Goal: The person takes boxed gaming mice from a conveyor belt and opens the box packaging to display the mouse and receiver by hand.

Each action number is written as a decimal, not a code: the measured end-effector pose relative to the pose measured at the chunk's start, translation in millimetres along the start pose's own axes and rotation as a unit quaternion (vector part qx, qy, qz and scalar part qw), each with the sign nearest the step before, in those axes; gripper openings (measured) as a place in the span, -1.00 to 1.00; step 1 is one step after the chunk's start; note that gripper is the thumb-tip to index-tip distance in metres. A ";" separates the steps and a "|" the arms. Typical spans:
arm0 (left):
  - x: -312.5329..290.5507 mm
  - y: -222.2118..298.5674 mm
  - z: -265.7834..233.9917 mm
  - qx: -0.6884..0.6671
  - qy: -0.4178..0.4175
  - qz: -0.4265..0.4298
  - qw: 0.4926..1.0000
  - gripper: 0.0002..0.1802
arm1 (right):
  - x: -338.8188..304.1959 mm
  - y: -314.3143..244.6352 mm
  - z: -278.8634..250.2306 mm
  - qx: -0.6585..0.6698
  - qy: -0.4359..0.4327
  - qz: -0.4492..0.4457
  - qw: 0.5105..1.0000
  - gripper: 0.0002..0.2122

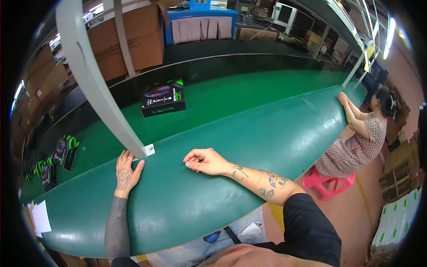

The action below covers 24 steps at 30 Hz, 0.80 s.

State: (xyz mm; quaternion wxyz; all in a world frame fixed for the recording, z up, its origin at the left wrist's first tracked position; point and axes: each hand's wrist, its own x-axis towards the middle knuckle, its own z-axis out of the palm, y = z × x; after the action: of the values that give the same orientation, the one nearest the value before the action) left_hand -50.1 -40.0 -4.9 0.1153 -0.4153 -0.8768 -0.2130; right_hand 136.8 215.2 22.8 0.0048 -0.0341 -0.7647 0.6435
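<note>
My left hand (128, 172) lies on the green tabletop (178, 209), its fingers stretched out and its thumb apart, beside the foot of a grey metal post (126, 129). Nothing is held in it. Over the tabletop, right of that post, my right hand (205, 161) has its fingers curled in toward the thumb. No object shows in its grip. Beyond both hands a black box (163, 99) with green markings sits on the green conveyor belt (231, 91). More black and green boxes (66, 152) stand on the belt at the far left.
A co-worker (360, 133) sits on a pink stool (329, 182) at the right, hands on the table's far end. Large brown cartons (133, 40) rise behind the belt at the left. White papers (40, 218) hang at the table's left end. A blue-framed rack (202, 27) stands behind.
</note>
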 end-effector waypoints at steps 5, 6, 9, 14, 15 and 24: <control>8.1 9.1 3.3 0.022 0.056 0.006 0.998 -0.48 | 13.8 1.0 -14.4 -0.042 -0.091 0.029 0.995 -0.77; 11.1 10.6 -1.8 0.018 0.054 0.005 0.998 -0.48 | 16.6 -10.0 -18.4 0.021 -0.105 0.106 0.989 -0.75; 22.4 18.2 -18.9 -0.002 0.000 -0.059 0.998 -0.52 | 16.9 7.8 -24.5 0.140 -0.018 0.050 0.989 -0.77; 20.1 5.2 -9.1 -0.058 0.065 -0.007 0.996 -0.54 | -2.6 2.4 -23.2 -0.324 0.028 -0.257 0.910 -0.88; 20.2 6.3 -6.6 -0.060 0.063 -0.013 0.996 -0.54 | -3.0 3.5 -23.6 -0.289 0.021 -0.237 0.927 -0.88; 18.5 6.4 -6.4 -0.083 0.076 -0.064 0.992 -0.51 | -0.2 9.7 -24.7 -0.212 0.016 -0.166 0.963 -0.88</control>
State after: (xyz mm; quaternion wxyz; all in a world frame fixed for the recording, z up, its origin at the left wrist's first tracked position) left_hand -56.6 -26.9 9.5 0.1328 -0.3491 -0.8695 -0.3232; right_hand 138.7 241.1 17.5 0.1165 0.0830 -0.8781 0.4566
